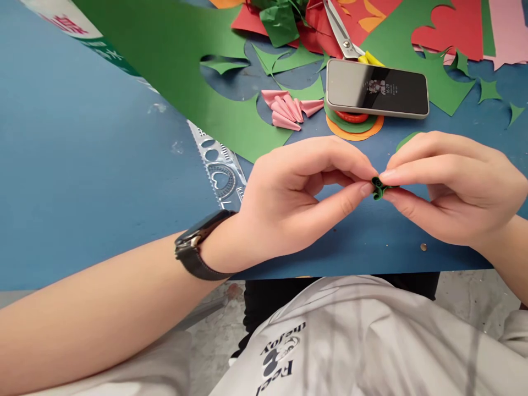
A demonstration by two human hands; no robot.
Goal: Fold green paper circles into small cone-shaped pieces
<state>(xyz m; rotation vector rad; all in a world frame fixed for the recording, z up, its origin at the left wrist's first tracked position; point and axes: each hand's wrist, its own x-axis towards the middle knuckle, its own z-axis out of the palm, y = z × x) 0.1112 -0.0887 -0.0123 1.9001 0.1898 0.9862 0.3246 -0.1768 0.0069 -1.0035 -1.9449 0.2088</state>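
Between my two hands is a small piece of curled green paper (377,188), its rolled edges facing me. My left hand (305,192) pinches it from the left with thumb and forefinger. From the right, my right hand (449,184) grips the same piece between thumb and fingertips. The fingers cover much of it, so its full shape is hidden. Just beyond my left hand lie several pink paper cones (286,109). A phone (377,89) rests on a stack of round green and orange paper (355,132) past my fingertips.
Scissors (344,36) with yellow handles lie behind the phone. A large cut green sheet (173,60) covers the upper left, over a clear plastic ruler (218,170). Red paper (457,30) and green scraps (489,91) spread across the far right of the blue table (82,192).
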